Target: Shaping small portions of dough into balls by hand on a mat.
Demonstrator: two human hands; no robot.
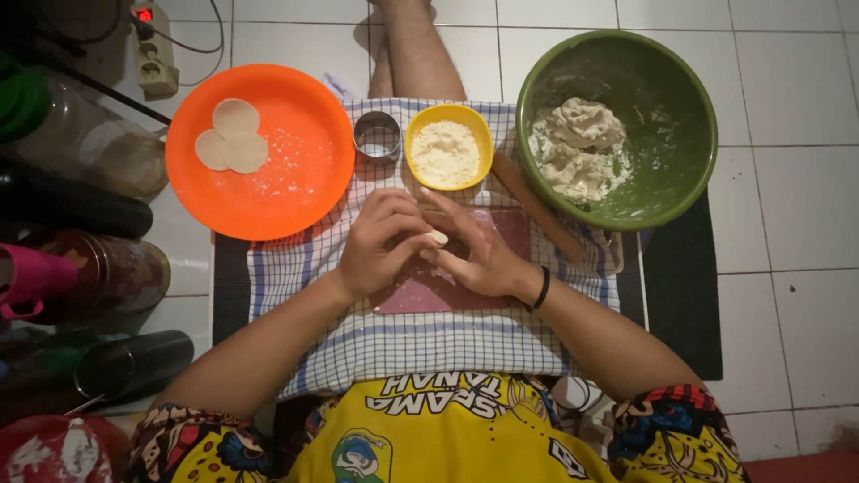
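My left hand [380, 246] and my right hand [479, 255] meet over a pink board [420, 291] on a checked cloth [420, 344]. Between their fingertips sits a small pale lump of dough [438, 238], pinched by both hands. A black band circles my right wrist. Beyond the hands stand a yellow bowl of flour [447, 148] and a round metal cutter [377, 135]. A green bowl [689, 98] at the right holds a large mass of dough [580, 148]. An orange plate [304, 161] at the left carries three flat dough discs [233, 137].
A wooden rolling pin [537, 206] lies between the board and the green bowl. Dark bottles, a pink cup [31, 282] and jars crowd the left edge. A power strip [154, 49] lies on the white tiled floor at top left.
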